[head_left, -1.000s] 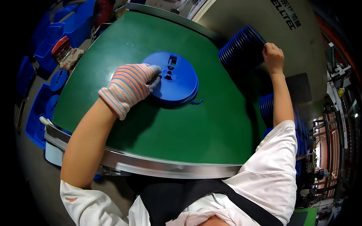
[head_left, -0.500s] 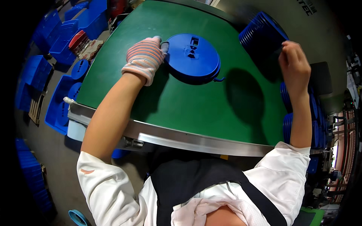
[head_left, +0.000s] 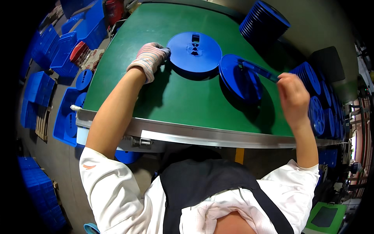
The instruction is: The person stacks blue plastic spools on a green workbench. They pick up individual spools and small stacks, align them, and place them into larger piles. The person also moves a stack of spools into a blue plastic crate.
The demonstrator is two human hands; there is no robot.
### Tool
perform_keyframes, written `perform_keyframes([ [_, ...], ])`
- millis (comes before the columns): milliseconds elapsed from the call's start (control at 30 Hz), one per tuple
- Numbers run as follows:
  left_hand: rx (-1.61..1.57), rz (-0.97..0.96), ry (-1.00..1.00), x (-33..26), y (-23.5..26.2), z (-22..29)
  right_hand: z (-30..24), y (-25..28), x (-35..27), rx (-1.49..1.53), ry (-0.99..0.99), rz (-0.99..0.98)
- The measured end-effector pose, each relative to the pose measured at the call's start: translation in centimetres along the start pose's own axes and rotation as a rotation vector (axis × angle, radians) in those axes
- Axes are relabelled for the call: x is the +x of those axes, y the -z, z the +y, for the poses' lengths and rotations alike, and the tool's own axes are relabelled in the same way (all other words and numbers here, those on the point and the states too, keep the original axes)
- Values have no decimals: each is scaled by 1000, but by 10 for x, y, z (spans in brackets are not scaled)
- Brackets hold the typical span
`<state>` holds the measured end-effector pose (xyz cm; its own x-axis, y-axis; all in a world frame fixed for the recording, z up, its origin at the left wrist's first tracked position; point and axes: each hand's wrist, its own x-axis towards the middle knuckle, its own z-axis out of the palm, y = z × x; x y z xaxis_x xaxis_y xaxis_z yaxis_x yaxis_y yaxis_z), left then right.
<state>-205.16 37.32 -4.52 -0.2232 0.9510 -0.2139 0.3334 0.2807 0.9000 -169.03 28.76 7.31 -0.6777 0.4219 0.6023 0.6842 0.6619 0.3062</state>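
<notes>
On the green tabletop (head_left: 187, 105) lies a round blue plastic reel (head_left: 191, 58) with a slotted centre. My left hand (head_left: 149, 60), in a striped knit glove, pinches this reel at its left edge. Just right of it is a second blue reel (head_left: 235, 80), tilted, with a dark shadow beneath; whether it touches the first is unclear. A dark blue strip (head_left: 261, 71) stretches from the second reel to my bare right hand (head_left: 294, 93). The right fingers are closed on the strip's end, a little blurred.
A tall stack of blue reels (head_left: 263, 25) leans at the back right. More reels (head_left: 307, 80) stand in rows along the right side. A metal rail (head_left: 187, 137) edges the table's front. Blue bins (head_left: 64, 54) and a blue tray (head_left: 60, 126) holding reels sit at left.
A second reel now shows right of the first, where only shadow fell. My right hand has come nearer and is closed on a strip. The left hand remains at the first reel's edge.
</notes>
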Motion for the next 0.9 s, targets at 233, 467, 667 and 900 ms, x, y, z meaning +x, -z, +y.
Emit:
perform_keyframes([
  [233,-27,-40,34,10,3,2,-3,-40,63,-110,237,239],
  [467,-247,-191,91,-9,8,10,-63,-143,63,107,348,-70],
  [667,-158,-173,39,-11,7,8,-66,-154,60,231,248,-138],
  [900,-165,-138,-57,-10,2,11,-51,-164,60,107,318,-159],
])
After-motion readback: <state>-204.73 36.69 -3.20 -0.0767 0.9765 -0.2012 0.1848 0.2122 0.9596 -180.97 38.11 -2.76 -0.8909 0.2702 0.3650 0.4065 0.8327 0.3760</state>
